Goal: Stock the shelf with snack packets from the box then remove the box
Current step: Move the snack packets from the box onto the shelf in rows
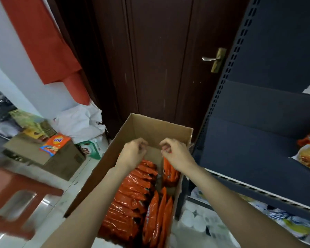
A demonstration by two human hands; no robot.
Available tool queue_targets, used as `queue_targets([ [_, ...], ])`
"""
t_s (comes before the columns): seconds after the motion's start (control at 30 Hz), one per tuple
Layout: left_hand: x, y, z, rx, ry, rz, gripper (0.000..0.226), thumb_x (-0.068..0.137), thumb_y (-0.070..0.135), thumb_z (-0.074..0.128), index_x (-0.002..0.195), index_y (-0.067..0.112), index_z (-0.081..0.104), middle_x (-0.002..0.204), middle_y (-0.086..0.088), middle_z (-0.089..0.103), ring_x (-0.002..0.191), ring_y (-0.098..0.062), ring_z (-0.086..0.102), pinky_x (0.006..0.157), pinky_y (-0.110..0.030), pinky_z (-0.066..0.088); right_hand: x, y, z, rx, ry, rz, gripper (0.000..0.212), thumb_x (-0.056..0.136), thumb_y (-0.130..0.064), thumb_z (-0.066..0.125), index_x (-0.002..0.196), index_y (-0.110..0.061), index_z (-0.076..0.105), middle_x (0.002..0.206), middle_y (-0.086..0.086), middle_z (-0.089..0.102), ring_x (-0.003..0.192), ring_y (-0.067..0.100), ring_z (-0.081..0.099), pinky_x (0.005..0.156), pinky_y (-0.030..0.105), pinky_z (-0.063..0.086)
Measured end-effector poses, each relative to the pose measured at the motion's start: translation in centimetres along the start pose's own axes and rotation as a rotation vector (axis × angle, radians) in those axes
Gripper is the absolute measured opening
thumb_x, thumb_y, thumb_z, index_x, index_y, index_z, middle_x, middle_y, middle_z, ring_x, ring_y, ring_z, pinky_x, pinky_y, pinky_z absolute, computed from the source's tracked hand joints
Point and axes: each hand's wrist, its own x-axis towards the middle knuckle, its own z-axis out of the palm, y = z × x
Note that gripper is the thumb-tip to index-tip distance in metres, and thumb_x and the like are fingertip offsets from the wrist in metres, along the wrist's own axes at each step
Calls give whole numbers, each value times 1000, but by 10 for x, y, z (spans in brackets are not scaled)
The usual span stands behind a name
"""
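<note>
- Left hand (132, 152) and right hand (175, 152) hover over the box (150, 127), fingers curled loosely, gripping nothing.
- Box stands open on the floor beside the shelf (254, 133), full of upright orange packets (131, 197).
- A few packets lie on the shelf.

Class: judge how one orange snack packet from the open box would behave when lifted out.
An orange snack packet probably flexes and crinkles, since its glossy film shows creases. It likely feels light and puffy. The shiny film may be slippery, and tight packing in the cardboard box may cause drag.
</note>
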Motion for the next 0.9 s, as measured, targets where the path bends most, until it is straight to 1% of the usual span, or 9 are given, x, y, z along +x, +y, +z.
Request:
queue_targets([
  [0.07, 10, -23, 0, 53, -62, -12, 26, 86, 7, 58, 111, 13, 64, 104, -6, 68, 98, -20, 63, 84, -24, 46, 14, 0, 18, -1, -35, 15, 25, 90, -12, 56, 114, -13, 60, 108, 5, 61, 95, 13, 58, 79, 18, 41],
  [0.13, 19, -43, 4, 131, -132, -24, 32, 86, 10, 62, 118, 14, 61, 114, -9, 63, 108, -23, 59, 91, -27, 44, 27, 4, 36, -7, -80, 51, 30, 90, -13, 57, 121, -12, 57, 114, 5, 60, 101, 14, 57, 84, 21, 44],
  [0.27, 35, -68, 19, 249, -273, -55, 50, 84, 24, 66, 131, 22, 51, 136, -12, 49, 129, -28, 41, 108, -39, 34, 46, 21, 73, -23, -167, 162, 44, 88, -13, 61, 130, -11, 51, 127, 9, 57, 118, 20, 53, 99, 29, 43],
  [0.37, 41, -77, 27, 307, -376, -36, 59, 83, 24, 68, 137, 24, 45, 146, -11, 38, 138, -27, 28, 112, -34, 22, 51, 30, 93, -45, -229, 231, 54, 86, -17, 65, 135, -11, 45, 135, 10, 52, 126, 22, 48, 104, 31, 39],
  [0.5, 48, -84, 27, 350, -409, 23, 54, 83, 25, 68, 134, 24, 48, 142, -6, 42, 135, -25, 30, 110, -32, 21, 55, 32, 105, -36, -282, 283, 63, 80, -18, 71, 136, -9, 43, 134, 10, 53, 125, 23, 49, 101, 30, 39],
  [0.63, 55, -86, 28, 349, -411, 56, 44, 86, 22, 64, 129, 22, 51, 136, -5, 49, 129, -25, 36, 106, -36, 30, 60, 33, 115, -57, -244, 324, 61, 78, -13, 72, 133, -10, 46, 131, 8, 55, 123, 22, 51, 103, 32, 41],
  [0.7, 57, -88, 31, 349, -383, 78, 40, 88, 22, 62, 127, 21, 53, 133, -4, 52, 126, -25, 39, 105, -36, 32, 60, 36, 120, -83, -196, 358, 56, 80, -13, 70, 131, -12, 50, 128, 8, 58, 120, 21, 53, 102, 34, 44],
  [0.8, 60, -90, 33, 315, -350, 90, 37, 89, 22, 61, 125, 20, 55, 130, -4, 54, 125, -26, 40, 105, -37, 33, 59, 36, 125, -90, -118, 391, 37, 84, -14, 66, 120, -13, 59, 117, 7, 64, 111, 20, 59, 98, 34, 47],
  [0.9, 63, -93, 34, 288, -320, 94, 30, 89, 21, 60, 119, 21, 60, 125, -4, 58, 121, -23, 44, 101, -37, 38, 59, 35, 127, -111, -35, 412, 28, 85, -14, 64, 113, -14, 64, 112, 7, 66, 107, 20, 62, 94, 34, 50],
])
